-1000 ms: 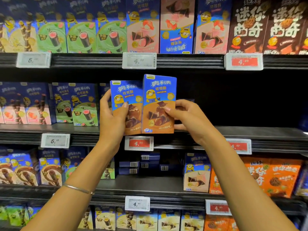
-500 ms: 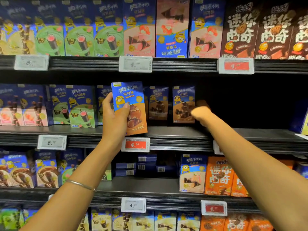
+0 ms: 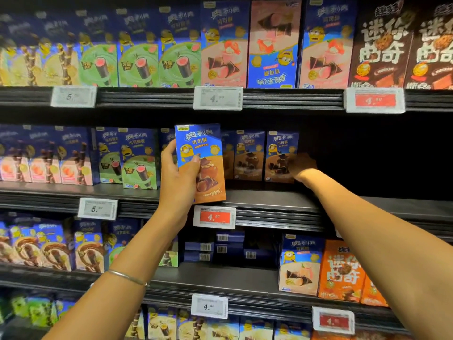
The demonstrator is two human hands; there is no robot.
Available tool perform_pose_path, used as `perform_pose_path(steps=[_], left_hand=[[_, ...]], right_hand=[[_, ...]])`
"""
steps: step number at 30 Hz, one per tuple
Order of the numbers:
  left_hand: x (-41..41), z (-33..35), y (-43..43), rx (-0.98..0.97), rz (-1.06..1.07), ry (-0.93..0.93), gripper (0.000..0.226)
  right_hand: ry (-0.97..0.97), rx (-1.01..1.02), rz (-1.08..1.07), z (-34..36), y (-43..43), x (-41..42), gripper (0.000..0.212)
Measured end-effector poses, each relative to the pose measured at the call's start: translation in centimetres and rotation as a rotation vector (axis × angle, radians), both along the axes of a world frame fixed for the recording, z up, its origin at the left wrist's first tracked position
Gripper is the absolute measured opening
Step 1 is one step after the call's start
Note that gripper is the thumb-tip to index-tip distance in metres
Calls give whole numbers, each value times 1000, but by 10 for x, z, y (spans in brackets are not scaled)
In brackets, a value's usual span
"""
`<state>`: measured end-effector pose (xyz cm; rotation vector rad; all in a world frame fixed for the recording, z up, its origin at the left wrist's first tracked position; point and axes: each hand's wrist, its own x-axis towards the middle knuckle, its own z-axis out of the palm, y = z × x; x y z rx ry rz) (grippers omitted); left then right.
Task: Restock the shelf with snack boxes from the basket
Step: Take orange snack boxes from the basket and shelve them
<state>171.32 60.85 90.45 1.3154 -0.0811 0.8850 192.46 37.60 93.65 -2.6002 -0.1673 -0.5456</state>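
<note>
My left hand [image 3: 179, 177] grips a blue and orange chocolate snack box [image 3: 202, 163] upright in front of the middle shelf [image 3: 269, 200]. Behind it, two matching boxes stand deep on that shelf. My right hand [image 3: 304, 168] reaches into the shadow at the back and holds the right edge of the rightmost box [image 3: 280, 155], which stands upright on the shelf. The basket is out of view.
Green and pink snack boxes [image 3: 137, 158] fill the middle shelf's left part. To the right of my right hand, that shelf is dark and holds no boxes. Price tags [image 3: 214, 217] line the shelf edges. Full rows sit above and below.
My right hand carried its box from beside the left one to the back of the middle shelf and set it beside another. My left hand has stayed with its box.
</note>
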Motion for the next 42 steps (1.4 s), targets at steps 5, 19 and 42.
perform_pose_path(steps=[5, 19, 42], left_hand=[[-2, -1, 5, -3, 12, 12, 40], [19, 2, -13, 130, -27, 29, 53], [63, 53, 68, 1507, 878, 366, 81]], right_hand=[[16, 211, -11, -3, 0, -5, 49], [165, 620, 675, -3, 71, -153, 50], [71, 67, 167, 3, 124, -60, 33]])
